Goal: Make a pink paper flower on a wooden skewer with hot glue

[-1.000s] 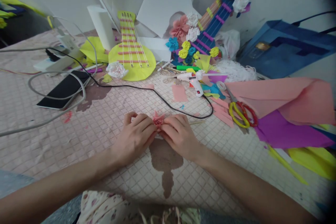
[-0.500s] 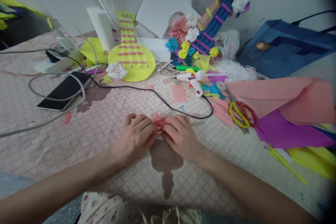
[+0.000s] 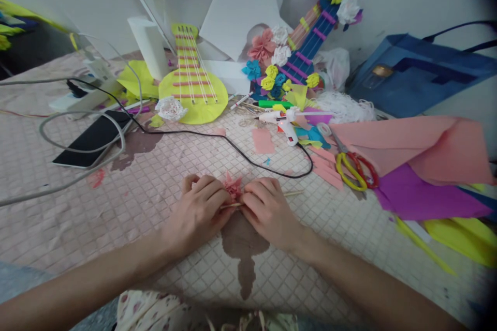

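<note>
A small pink paper flower (image 3: pixel 233 187) with pointed petals sits between my fingertips, just above the table. A thin wooden stick (image 3: pixel 231 206) runs along its near side and passes under my right hand. My left hand (image 3: pixel 202 201) is closed in a pinch at the flower's left edge and on the stick's left end. From the other side, my right hand (image 3: pixel 267 209) pinches the stick close to the flower. The stick's far end pokes out beyond the right knuckles. My curled fingers hide where flower and stick meet.
Beyond my hands lie a white glue gun (image 3: pixel 285 126) with a black cord (image 3: pixel 248 156), pink paper strips (image 3: pixel 326 168) and scissors (image 3: pixel 355 171). A yellow paper guitar (image 3: pixel 194 95) and a flower-covered blue one (image 3: pixel 306 59) lean behind. A phone (image 3: pixel 91 139) rests left.
The flower has shifted slightly away from the fingertips, and more of the stick now shows between my hands and past the right one. The view has tilted up a little.
</note>
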A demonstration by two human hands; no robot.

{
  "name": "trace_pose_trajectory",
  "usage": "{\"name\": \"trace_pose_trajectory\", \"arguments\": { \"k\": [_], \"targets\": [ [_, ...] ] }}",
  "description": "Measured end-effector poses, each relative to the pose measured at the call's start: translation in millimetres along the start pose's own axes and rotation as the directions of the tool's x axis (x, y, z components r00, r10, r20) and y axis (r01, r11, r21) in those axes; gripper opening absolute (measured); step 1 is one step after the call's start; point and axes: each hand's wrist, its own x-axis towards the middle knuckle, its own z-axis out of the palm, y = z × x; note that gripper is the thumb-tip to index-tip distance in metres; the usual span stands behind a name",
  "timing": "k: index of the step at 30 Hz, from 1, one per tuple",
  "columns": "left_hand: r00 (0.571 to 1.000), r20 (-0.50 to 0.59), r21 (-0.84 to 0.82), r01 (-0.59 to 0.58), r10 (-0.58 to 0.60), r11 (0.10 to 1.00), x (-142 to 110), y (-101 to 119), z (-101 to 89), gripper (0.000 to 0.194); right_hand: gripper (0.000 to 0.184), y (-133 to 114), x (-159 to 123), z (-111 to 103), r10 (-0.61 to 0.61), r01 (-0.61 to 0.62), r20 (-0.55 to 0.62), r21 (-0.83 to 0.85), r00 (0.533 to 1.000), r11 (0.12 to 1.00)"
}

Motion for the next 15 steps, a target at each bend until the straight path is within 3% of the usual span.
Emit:
{"name": "trace_pose_trajectory", "arguments": {
  "k": [15],
  "targets": [
    [1.000,0.003,-0.040,0.022,-0.022,0.999,-1.6,2.8,-1.0,0.010,0.012,-5.4,0.5,1.4,0.011,-0.012,0.031,0.016,0.999,1.000]
  ]
}}
